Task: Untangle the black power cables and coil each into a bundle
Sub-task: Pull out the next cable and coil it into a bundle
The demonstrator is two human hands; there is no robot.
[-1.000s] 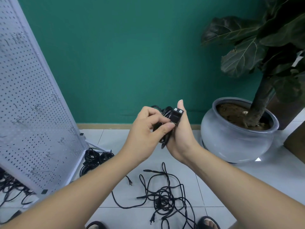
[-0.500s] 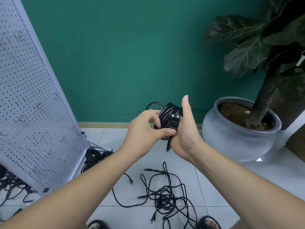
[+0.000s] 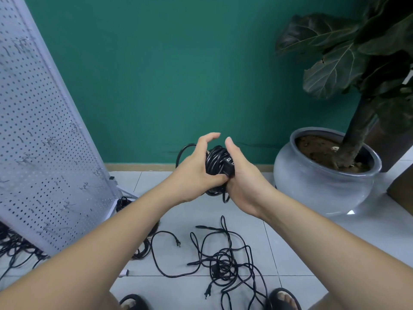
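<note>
Bundle [image 3: 218, 161] | between left hand [image 3: 194, 170] and right hand [image 3: 244, 183] | left fingers [image 3: 207, 138] arched above

Both forearms [image 3: 100, 249] are bare behind the fingers [image 3: 210, 136]. Well below the fingers, each foot wears a black open-toed sandal [image 3: 274, 295].

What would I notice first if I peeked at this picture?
In the middle, the left hand and the right hand hold a coiled bundle of black power cable in the air. Below them, a tangled heap of loose black cables sprawls on the pale tiled floor. At the right, a round grey glazed pot with a dark leafy plant stands by the green wall.
</note>
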